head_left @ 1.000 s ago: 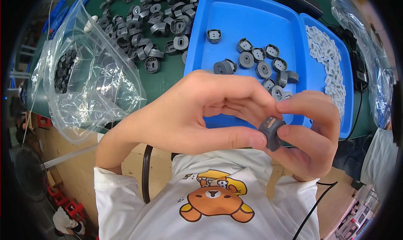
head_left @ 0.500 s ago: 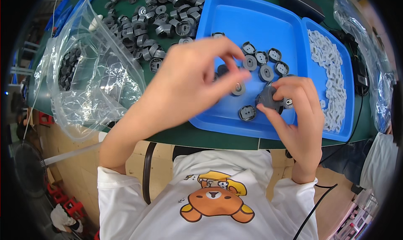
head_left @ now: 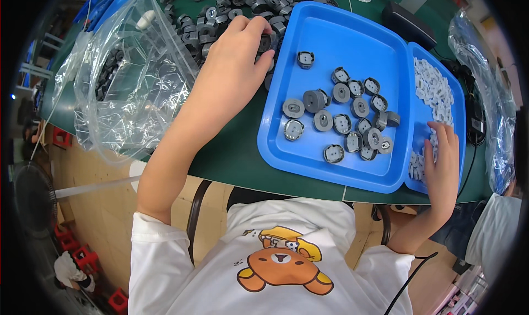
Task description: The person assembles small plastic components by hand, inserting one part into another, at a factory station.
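My left hand point(head_left: 234, 61) is at the near edge of a heap of dark grey plastic parts point(head_left: 220, 17), its thumb and fingers closed round a grey round plastic part point(head_left: 266, 42). Over the smaller blue tray point(head_left: 460, 114), my right hand point(head_left: 442, 158) reaches into small white plastic pieces point(head_left: 432, 83), thumb and fingers apart. Its fingertips touch the pieces. Between the hands, the larger blue tray point(head_left: 336, 34) holds several round grey parts point(head_left: 323, 120); some lie with their hollow, light-centred side up, others show a flat disc with a slot.
Left of the heap lies a clear plastic bag point(head_left: 149, 89) with dark parts inside. A black box point(head_left: 409, 26) stands behind the trays. To the right are a black power adapter point(head_left: 475, 122) with its cable and clear plastic wrap point(head_left: 482, 78). The green table's point(head_left: 231, 155) front edge is close to my body.
My left hand has moved from above the large tray to the grey heap. My right hand has let go of a grey part in the large tray and shifted right to the white pieces.
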`<state>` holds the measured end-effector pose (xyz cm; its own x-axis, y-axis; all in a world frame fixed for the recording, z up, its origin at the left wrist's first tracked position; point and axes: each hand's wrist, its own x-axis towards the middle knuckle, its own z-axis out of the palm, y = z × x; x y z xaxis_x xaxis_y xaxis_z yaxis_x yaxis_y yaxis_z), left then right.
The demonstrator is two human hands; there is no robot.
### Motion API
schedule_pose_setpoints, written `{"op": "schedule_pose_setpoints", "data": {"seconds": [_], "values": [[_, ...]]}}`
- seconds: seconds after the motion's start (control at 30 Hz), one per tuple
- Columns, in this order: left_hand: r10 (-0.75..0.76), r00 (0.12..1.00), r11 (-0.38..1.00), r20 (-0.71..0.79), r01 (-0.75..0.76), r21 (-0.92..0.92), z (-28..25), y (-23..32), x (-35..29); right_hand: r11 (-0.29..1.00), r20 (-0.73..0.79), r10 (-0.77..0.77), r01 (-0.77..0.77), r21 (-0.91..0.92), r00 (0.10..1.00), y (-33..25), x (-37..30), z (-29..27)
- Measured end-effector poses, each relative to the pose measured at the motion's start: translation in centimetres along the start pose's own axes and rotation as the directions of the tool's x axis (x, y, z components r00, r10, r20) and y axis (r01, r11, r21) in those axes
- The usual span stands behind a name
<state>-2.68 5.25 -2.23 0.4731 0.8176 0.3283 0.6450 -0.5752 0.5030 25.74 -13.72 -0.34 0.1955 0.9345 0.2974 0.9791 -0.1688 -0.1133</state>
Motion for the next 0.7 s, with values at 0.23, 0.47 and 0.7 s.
{"op": "schedule_pose_setpoints", "data": {"seconds": [0.23,0.47,0.7], "values": [[0.037,0.996,0.998,-0.085,-0.032,0.059,0.2,-0.3,0.0,0.998,0.109,0.004,-0.011,0.065,0.994,2.1,-0.2,-0.1],[0.062,0.987,0.993,-0.147,-0.046,0.105,0.2,-0.4,-0.1,0.994,0.0,0.018,-0.017,0.108,1.0,1.6,0.3,0.1],[0.064,0.991,0.995,-0.115,-0.054,0.088,0.1,-0.5,-0.1,0.971,-0.159,0.076,-0.037,0.237,0.984,0.1,0.7,-0.1]]}}
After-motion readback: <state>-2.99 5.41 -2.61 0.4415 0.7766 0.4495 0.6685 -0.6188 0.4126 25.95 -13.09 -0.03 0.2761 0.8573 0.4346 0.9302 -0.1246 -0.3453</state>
